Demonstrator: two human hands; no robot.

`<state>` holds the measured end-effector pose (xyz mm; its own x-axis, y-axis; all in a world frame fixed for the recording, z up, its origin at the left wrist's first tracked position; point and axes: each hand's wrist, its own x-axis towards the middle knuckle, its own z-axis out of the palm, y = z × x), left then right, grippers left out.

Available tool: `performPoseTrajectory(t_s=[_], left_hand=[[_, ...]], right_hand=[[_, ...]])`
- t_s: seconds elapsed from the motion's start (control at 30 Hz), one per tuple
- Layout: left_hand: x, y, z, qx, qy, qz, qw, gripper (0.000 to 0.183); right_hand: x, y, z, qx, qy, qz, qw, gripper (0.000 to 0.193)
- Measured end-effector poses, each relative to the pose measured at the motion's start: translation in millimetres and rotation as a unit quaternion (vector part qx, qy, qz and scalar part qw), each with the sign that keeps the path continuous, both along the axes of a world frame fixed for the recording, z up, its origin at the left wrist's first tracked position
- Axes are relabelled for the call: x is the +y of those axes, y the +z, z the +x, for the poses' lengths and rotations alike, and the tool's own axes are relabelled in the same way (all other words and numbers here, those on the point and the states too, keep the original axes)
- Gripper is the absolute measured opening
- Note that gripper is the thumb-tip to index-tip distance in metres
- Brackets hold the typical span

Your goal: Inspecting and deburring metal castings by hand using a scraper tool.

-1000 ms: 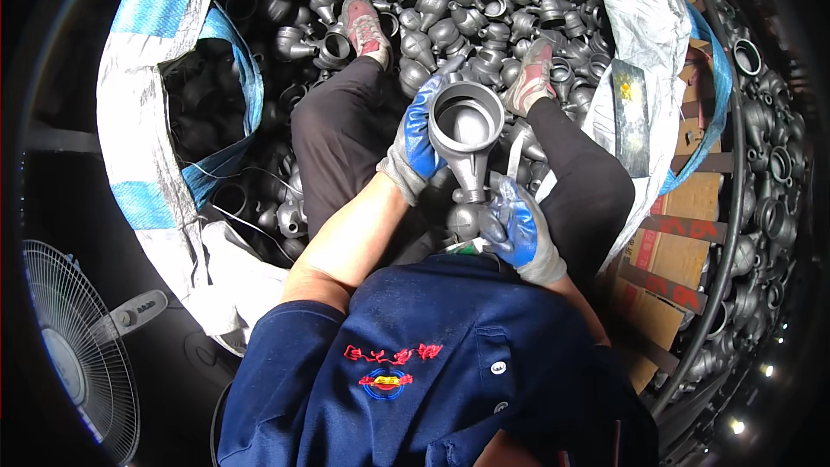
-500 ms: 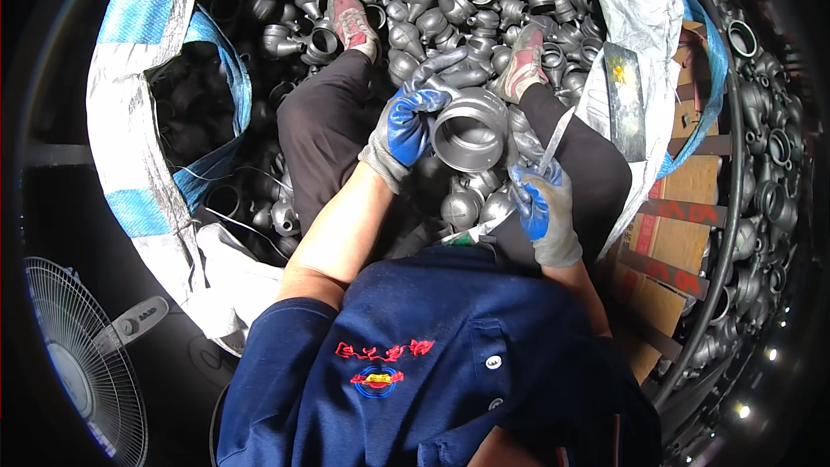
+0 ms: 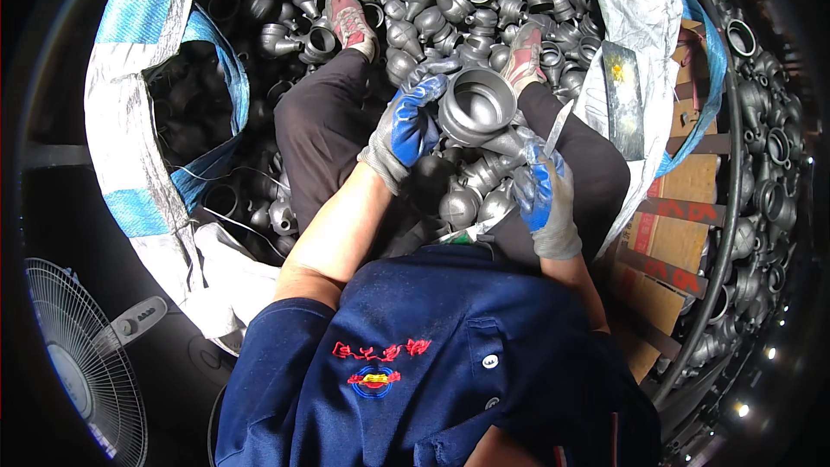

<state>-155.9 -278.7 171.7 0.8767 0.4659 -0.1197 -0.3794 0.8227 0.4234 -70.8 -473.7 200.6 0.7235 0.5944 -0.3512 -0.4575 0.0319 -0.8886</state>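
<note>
Both of my hands wear grey gloves with blue palms. My left hand [image 3: 409, 128] is closed on the left side of a dark grey pipe fitting [image 3: 456, 125], above my lap. The fitting's wide round mouth tilts up toward me, and its narrow spout points to the lower right, toward my right hand. My right hand [image 3: 546, 199] is closed around a knife, whose thin pale blade [image 3: 560, 124] sticks up from the fist. The knife's handle is hidden in the glove. The right fingers are close to the spout; whether they touch it I cannot tell.
Several similar grey fittings [image 3: 450, 9] lie heaped around my legs inside a large white woven bag [image 3: 130, 78] with blue straps. A dark flat plate [image 3: 624, 99] rests on the bag's right side. More fittings [image 3: 769, 199] lie beyond a black rail; a fan [image 3: 82, 372] stands at lower left.
The fitting has turned in my left hand: its mouth now tips upward and its spout swings to the lower right. My right hand and knife have shifted slightly upward.
</note>
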Motion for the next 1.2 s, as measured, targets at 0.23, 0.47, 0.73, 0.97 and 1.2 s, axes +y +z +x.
performPoseTrajectory(t_s=[0.23,0.47,0.73,0.97,1.2], left_hand=[[-3,-3,0,0.025,0.017,0.045,0.999,0.023],[-5,3,-1,0.02,0.014,0.016,1.0,0.024],[-4,14,-2,-0.008,-0.015,0.082,0.996,0.027],[-2,9,-2,0.001,-0.005,0.16,0.987,0.03],[-4,5,3,0.054,-0.016,0.133,0.99,0.031]], right_hand=[[-10,-51,9,-0.437,0.043,-0.142,0.887,0.022],[-19,-38,14,-0.553,0.099,-0.23,0.794,0.025],[-19,-58,14,-0.282,0.13,-0.084,0.947,0.034],[-13,-39,15,0.247,0.11,0.207,0.94,0.041],[-10,-34,16,0.125,0.027,0.048,0.991,0.037]])
